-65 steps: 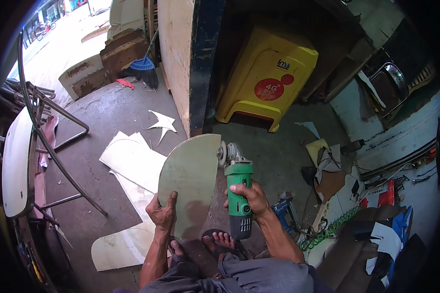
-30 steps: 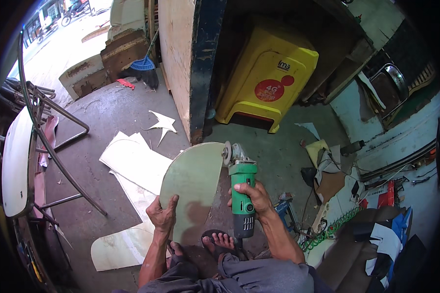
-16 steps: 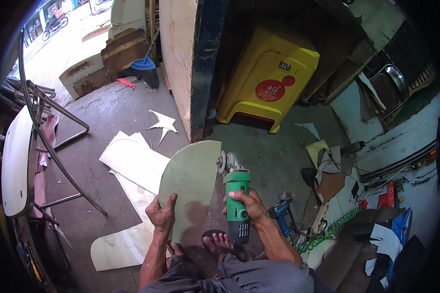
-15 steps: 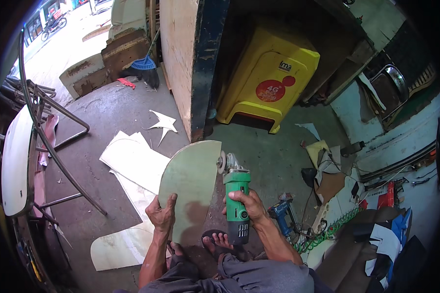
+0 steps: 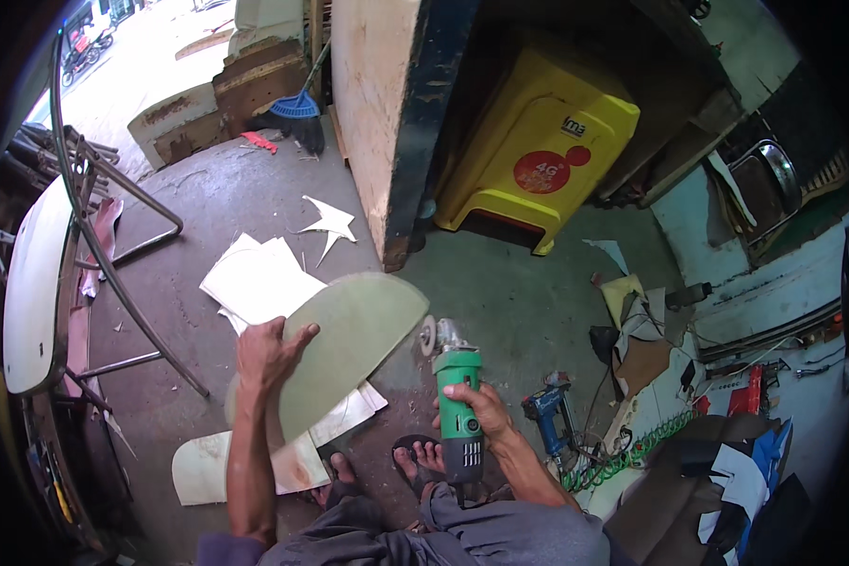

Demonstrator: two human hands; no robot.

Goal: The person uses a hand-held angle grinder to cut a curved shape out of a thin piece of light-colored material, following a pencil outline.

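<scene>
Pale curved board, approx. 11 o'clock, edge gripped in my L hand. My R hand wraps a green grinder, 1 o'clock, disc just beside board's R end. Yellow stool, farther, also 1 o'clock, partly in dark bay.

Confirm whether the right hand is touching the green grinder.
Touching. The head view shows the right hand wrapped around the green grinder, its thumb lying across the tool's body.
</scene>
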